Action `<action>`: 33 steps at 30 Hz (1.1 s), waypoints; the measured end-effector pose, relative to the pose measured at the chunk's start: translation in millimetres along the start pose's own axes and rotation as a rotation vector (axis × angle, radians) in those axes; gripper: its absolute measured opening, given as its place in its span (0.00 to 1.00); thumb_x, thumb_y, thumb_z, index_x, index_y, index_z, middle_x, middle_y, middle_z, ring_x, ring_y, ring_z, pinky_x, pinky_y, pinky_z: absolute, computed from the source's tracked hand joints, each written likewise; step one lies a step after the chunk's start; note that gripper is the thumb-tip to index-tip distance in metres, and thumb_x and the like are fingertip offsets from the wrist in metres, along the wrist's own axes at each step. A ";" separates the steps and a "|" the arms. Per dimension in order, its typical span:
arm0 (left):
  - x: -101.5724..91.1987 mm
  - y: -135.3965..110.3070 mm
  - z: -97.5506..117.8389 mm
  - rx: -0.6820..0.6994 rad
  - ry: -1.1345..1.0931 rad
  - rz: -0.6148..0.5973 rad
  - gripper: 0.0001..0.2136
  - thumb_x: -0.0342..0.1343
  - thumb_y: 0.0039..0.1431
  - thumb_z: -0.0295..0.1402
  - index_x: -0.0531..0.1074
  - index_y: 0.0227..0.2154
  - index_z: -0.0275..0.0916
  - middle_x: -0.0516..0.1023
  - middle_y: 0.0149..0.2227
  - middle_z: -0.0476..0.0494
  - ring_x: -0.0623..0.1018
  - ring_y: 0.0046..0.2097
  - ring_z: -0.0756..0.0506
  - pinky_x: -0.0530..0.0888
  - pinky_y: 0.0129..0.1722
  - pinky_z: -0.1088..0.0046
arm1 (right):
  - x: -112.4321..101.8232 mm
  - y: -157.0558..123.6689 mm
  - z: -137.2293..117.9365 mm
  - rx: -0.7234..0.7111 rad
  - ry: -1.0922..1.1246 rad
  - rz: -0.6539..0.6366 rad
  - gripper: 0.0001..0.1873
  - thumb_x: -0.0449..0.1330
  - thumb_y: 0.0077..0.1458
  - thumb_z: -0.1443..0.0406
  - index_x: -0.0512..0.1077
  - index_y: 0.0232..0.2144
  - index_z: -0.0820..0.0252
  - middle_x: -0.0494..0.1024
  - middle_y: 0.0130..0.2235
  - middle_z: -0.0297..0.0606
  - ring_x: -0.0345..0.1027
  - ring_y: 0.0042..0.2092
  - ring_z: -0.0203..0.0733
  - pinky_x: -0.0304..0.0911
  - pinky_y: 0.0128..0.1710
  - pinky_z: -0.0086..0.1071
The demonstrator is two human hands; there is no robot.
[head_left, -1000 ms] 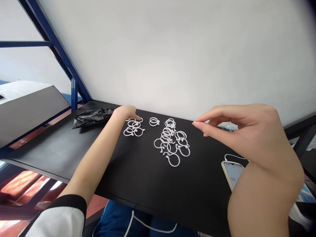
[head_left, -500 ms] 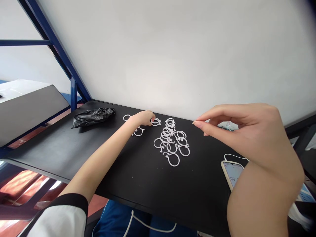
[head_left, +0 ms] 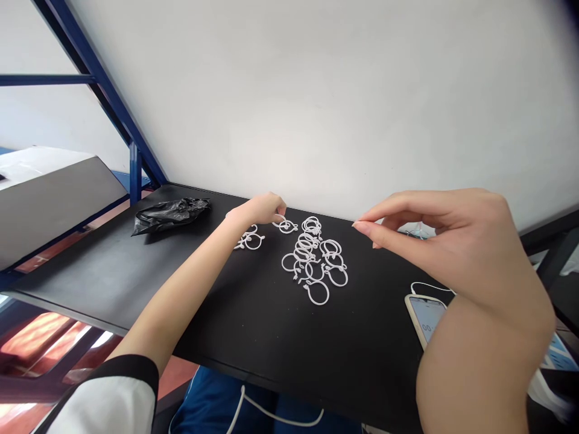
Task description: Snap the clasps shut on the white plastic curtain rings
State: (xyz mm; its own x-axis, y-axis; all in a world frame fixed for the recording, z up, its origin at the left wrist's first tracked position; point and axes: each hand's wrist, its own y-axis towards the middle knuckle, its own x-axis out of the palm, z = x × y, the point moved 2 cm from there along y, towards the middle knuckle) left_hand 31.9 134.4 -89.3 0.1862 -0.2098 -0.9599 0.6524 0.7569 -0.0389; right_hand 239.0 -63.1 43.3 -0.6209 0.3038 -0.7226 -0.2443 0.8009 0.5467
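My left hand (head_left: 266, 209) reaches to the back of the black table, its fingertips closed on the edge of a white ring (head_left: 279, 219) that looks like a curtain ring. That ring overlaps another white ring lying just to its right. Partly behind my left wrist is a small group of white rings (head_left: 254, 242). A larger pile of white rings (head_left: 315, 270), each with a small end piece, spreads over the middle of the table. Off to the right, my right hand (head_left: 447, 241) hovers above the table in a pinch, with nothing visible between thumb and finger.
A crumpled black plastic bag (head_left: 172, 214) lies at the left of the table (head_left: 262, 325). By my right wrist is a phone (head_left: 425, 316) with a white cable plugged in. A white wall stands behind the table, and blue metal framing (head_left: 136, 172) rises at left.
My left hand has risen slightly, shifting the ring at its fingertips, so the rings there are more spread apart. More of the group by my wrist shows. My right hand stays almost still.
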 end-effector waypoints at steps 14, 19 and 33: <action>-53.3 -51.6 76.0 0.342 -0.791 0.041 0.10 0.61 0.58 0.37 0.74 0.36 0.34 0.75 0.24 0.47 0.75 0.24 0.54 0.70 0.24 0.81 | 11.9 2.4 13.8 0.160 0.078 -0.298 0.08 0.66 0.50 0.63 0.79 0.36 0.51 0.81 0.33 0.32 0.75 0.29 0.39 0.71 0.26 0.30; -63.2 -64.5 85.2 0.312 -0.932 0.128 0.09 0.62 0.58 0.36 0.76 0.33 0.34 0.73 0.20 0.50 0.71 0.19 0.56 0.70 0.19 0.84 | 7.8 2.7 7.3 0.106 0.084 -0.175 0.05 0.66 0.49 0.66 0.78 0.32 0.52 0.81 0.31 0.31 0.74 0.28 0.38 0.71 0.28 0.32; -66.5 -79.4 105.5 0.359 -1.016 0.021 0.08 0.57 0.62 0.35 0.79 0.35 0.37 0.72 0.17 0.53 0.68 0.16 0.57 0.71 0.18 0.83 | 7.5 -0.6 -4.0 -0.059 0.088 -0.095 0.07 0.65 0.52 0.70 0.75 0.29 0.50 0.79 0.29 0.26 0.74 0.29 0.36 0.70 0.30 0.32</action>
State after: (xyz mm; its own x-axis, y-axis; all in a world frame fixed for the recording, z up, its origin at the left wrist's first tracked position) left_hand 45.2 22.9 6.9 0.6148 -0.7398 -0.2734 0.7887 0.5753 0.2169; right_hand 231.5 -63.3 39.3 -0.6551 0.1798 -0.7338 -0.3465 0.7916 0.5033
